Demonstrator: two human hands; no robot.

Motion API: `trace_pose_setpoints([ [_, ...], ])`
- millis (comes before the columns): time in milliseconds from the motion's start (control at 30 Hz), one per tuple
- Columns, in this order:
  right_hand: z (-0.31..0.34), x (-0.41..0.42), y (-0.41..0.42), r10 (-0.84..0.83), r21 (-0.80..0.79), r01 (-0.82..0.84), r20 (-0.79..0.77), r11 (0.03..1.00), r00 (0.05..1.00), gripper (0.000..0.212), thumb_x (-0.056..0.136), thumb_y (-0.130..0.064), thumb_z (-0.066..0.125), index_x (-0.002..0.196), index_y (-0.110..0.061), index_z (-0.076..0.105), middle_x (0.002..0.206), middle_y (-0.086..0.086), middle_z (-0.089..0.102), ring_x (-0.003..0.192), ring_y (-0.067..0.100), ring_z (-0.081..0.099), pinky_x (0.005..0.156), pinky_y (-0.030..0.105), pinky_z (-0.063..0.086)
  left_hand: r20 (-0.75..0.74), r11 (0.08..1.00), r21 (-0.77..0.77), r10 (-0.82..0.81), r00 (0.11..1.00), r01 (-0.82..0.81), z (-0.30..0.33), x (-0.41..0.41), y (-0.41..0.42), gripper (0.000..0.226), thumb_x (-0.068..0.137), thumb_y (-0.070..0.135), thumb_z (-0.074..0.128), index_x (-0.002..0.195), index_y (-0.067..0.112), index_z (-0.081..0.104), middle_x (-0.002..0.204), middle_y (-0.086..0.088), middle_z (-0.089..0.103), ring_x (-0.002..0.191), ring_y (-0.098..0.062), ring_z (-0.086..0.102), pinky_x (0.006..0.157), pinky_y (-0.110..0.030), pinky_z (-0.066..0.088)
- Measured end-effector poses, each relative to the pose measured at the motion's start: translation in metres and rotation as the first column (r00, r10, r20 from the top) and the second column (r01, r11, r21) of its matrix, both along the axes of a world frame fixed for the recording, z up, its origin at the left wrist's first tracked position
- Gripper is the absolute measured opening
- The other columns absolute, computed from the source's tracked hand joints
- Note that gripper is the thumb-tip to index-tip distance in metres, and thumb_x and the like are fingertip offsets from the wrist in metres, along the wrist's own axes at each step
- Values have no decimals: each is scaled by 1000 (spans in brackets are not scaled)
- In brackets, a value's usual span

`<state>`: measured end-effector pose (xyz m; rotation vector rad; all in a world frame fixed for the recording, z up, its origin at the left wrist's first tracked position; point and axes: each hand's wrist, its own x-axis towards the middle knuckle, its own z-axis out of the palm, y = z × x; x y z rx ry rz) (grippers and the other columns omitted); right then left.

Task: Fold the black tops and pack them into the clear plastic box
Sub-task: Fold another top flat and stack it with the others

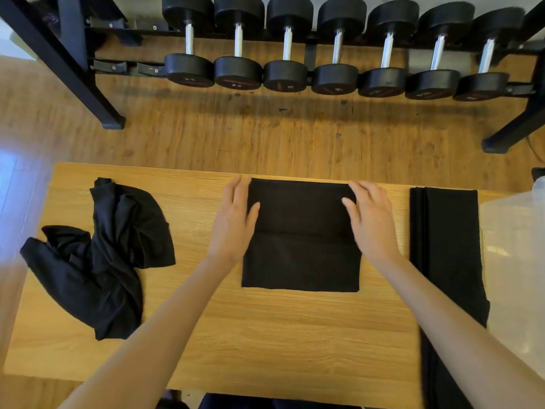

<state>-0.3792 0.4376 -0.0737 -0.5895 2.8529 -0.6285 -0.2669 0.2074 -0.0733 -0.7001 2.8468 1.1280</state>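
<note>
The left hand (236, 222) and right hand (370, 219) lie flat, fingers straight, pressing the far side edges of the folded black top (300, 255) at mid-bench (265, 335). If they lift unevenly, the upper layer may slide and skew. The top is nearly square, slightly longer near-to-far, its fold at the far edge. The clear plastic box (516, 261) sits right.

Wooden table (265, 335) bearing three black tops: a crumpled top (100, 255) at left, a folded top (300, 246) at centre, and a long folded top (448, 246) at right, beside a clear plastic box (516, 261).
</note>
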Motion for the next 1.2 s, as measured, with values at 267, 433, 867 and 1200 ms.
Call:
trace_pose_setpoints([
  [267,-3,-49,-8,31,99,-42,111,994,993,33,95,-30,61,120,-9,63,111,9,54,108,27,49,91,35,37,54,978,123,163,985,-169,-5,-48,-20,58,88,10,71,140,13,45,116,-2,53,90,-7,54,91,-20,48],
  [433,1,-57,-9,73,84,-86,149,993,986,33,88,-31,69,114,-11,64,112,7,52,110,25,48,93,33,34,165,962,181,176,970,-205,-3,-60,-31,57,82,13,78,132,14,50,95,2,59,73,-2,57,66,-4,44],
  [867,16,-68,-16,127,65,-151,286,986,950,10,90,-26,67,92,-20,60,90,-4,62,95,20,56,92,33,33,328,942,269,104,939,-198,14,-61,-51,13,84,22,77,96,23,73,87,7,59,76,-2,55,65,-12,40],
  [1200,51,-43,-1,81,-65,-65,285,996,955,10,89,-19,70,97,-14,70,90,-8,58,69,7,50,72,31,40,194,890,438,42,980,-125,50,-32,-44,12,91,16,68,102,11,66,104,-4,71,75,-8,74,81,-34,60],
])
